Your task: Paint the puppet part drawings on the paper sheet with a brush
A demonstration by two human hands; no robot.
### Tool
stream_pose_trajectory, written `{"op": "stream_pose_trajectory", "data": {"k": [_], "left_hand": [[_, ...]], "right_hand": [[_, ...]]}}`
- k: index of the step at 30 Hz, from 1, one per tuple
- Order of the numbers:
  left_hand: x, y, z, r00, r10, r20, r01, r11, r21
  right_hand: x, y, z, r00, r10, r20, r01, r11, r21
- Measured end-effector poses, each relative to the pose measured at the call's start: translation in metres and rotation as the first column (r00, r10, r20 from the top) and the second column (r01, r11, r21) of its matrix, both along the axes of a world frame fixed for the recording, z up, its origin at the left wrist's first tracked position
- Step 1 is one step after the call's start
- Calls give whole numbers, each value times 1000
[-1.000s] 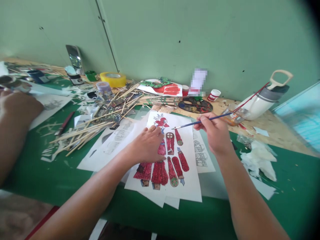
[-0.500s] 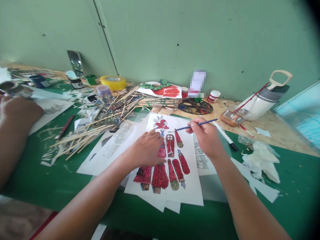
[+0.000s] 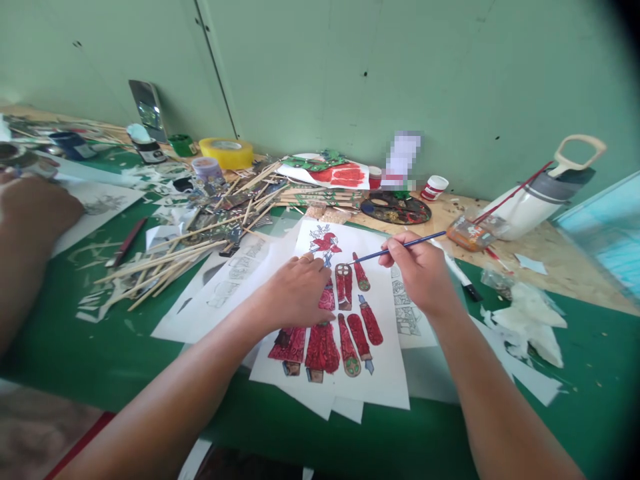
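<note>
A white sheet (image 3: 385, 373) printed with red patterned figure parts lies on other papers on the green table. My left hand (image 3: 300, 287) rests on its upper left part, palm down with fingers spread, a ring on one finger, covering some of the drawing. To the right, my right hand (image 3: 415, 270) pinches a thin blue paintbrush (image 3: 417, 243) between thumb and fingers. The brush points left, its tip at the top of the red piece with a round crossed end (image 3: 343, 287). Whether the tip touches the paper I cannot tell.
Thin wooden sticks (image 3: 170, 263) and scraps lie left of the sheet. Behind are yellow tape (image 3: 227, 155), paint jars and a dark palette (image 3: 395, 209). An orange-stained cup (image 3: 467, 230), a white bottle (image 3: 530, 207) and crumpled tissue (image 3: 537, 320) stand or lie right. Another person's hand (image 3: 40, 207) is far left.
The brush tip has moved slightly down and right, from beside the small red figure to the piece with the crossed end. My left hand stays on the sheet. The view has shifted slightly.
</note>
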State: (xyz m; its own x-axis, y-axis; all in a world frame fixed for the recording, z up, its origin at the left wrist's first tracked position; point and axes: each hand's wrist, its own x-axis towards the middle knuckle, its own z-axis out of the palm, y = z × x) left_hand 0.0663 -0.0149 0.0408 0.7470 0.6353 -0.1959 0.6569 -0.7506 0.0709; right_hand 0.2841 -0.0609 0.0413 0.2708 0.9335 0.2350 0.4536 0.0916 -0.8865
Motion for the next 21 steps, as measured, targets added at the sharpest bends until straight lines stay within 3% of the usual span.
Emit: {"op": "stream_pose_trajectory", "data": {"k": [21], "left_hand": [[0,0,0,1000,13,-3,-13,1000,-6]], "right_hand": [[-1,3,1,999,-28,18,29,997,-77]]}}
